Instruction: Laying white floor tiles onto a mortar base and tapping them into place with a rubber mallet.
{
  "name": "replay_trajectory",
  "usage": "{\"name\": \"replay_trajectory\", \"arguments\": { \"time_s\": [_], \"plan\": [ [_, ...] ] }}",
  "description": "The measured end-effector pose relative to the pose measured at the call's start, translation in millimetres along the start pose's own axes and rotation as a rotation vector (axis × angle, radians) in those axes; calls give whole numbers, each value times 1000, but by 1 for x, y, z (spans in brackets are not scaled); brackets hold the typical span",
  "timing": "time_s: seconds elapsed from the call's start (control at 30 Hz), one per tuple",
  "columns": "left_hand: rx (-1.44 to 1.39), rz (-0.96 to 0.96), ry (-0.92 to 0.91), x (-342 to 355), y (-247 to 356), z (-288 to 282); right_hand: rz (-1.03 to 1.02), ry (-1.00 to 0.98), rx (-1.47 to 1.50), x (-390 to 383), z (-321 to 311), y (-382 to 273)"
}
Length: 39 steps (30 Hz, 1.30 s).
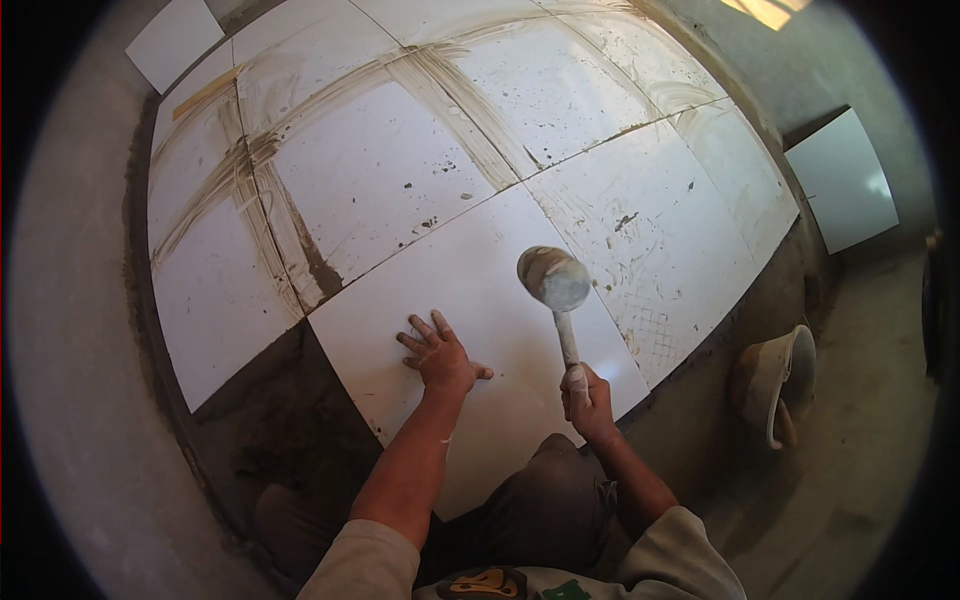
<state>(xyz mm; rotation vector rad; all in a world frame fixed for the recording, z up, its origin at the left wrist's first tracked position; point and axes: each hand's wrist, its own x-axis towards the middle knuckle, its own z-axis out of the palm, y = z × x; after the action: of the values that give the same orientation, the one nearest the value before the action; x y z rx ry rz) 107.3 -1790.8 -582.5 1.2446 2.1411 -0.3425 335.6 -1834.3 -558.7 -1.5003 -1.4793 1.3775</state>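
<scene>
My left hand lies flat with spread fingers on a large white floor tile. In my right hand is the handle of a mallet, its thick, dirty, pale-faced head raised over the same tile. Whether the head touches the tile I cannot tell. The tile's far edge meets a neighbouring tile smeared with dried brown mortar, and its right edge borders another dusty tile. My knees are at the tile's near edge.
Dark bare mortar bed shows left of the tile. A tilted bucket sits at the right. One loose white tile leans on the right wall, another stands at the far left. Grey walls border the floor.
</scene>
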Motion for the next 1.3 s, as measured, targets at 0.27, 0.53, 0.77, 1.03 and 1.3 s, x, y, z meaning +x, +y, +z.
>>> {"name": "replay_trajectory", "arguments": {
  "time_s": [0.27, 0.53, 0.77, 1.03, 1.3],
  "plan": [
    [42, -76, -46, 9, 24, -16, -147, 118, -112, 5, 14, 22],
    [-13, -74, -52, 12, 16, -15, -92, -4, -138, 23, 29, -2],
    [19, -131, -65, 15, 18, -19, -416, 79, 56, 24, 2, -55],
    [0, -64, -71, 4, 18, -27, -44, 62, -280, 48, 42, -26],
    [37, -108, -87, 15, 18, -24, -410, 37, 179, 18, -3, -65]
  ]
}}
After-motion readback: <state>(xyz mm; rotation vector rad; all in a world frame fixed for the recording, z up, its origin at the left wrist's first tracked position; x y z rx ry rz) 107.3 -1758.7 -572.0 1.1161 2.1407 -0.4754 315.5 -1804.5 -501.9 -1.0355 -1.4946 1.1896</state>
